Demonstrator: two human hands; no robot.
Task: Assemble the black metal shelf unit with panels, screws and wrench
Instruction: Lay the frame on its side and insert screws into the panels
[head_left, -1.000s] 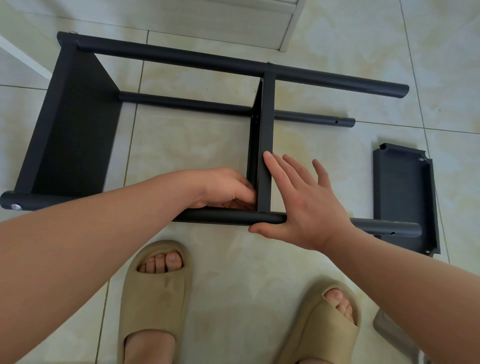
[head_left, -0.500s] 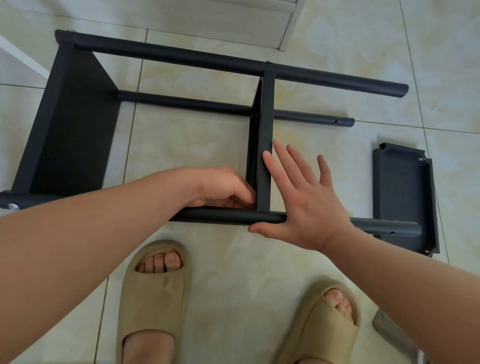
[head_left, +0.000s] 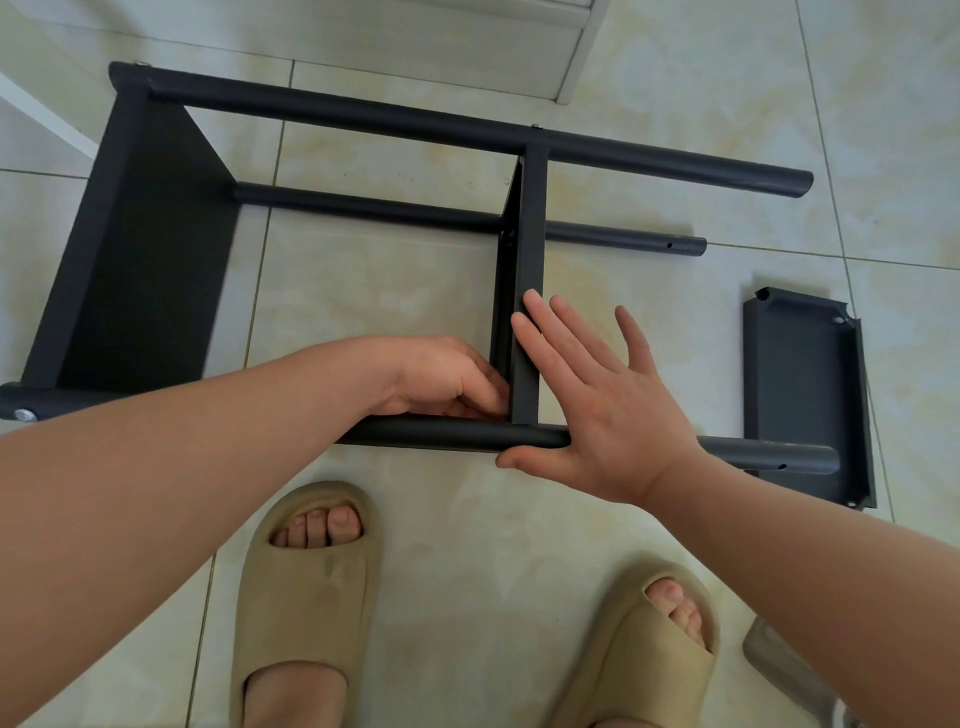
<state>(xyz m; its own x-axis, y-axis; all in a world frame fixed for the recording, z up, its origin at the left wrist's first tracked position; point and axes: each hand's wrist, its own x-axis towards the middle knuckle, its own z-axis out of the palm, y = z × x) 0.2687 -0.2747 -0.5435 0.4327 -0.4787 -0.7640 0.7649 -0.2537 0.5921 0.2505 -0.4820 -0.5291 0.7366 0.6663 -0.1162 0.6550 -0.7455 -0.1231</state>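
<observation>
Presently, head view. The black metal shelf unit (head_left: 415, 122) lies on its side on the tiled floor (head_left: 415, 286), spanning from 9 o'clock to 2 o'clock.

- **Fitted panels:** The end panel (head_left: 150, 249) is fitted between the tubes at 9 o'clock. The middle panel (head_left: 530, 249) stands on edge just right of centre, and its lower end meets the near tube (head_left: 447, 434).
- **Screw:** A silver screw head (head_left: 24, 414) shows at the near tube's left end.
- **Left hand:** The left hand (head_left: 441, 376) sits at centre, in the corner where the middle panel and near tube meet, on the panel's left side. Its fingers are curled inward with the tips tucked against the panel. Whether they grasp anything cannot be told.
- **Right hand:** The right hand (head_left: 608, 410) lies on the panel's right side. Its fingers (head_left: 550, 343) are released, straight and spread, with the index finger touching the panel's edge and the thumb below the near tube.
- **Loose panel:** The loose panel (head_left: 802, 384), tray-shaped with its rim up, lies flat on the floor at 3 o'clock. The near tube's right end overlaps it in view.
- **Surroundings:** The left slipper (head_left: 306, 587) and right slipper (head_left: 649, 654), both beige and worn, stand at 6 o'clock near the near tube. A white cabinet base (head_left: 415, 31) is at 12 o'clock. A grey object (head_left: 779, 665) at 5 o'clock is not identifiable.
</observation>
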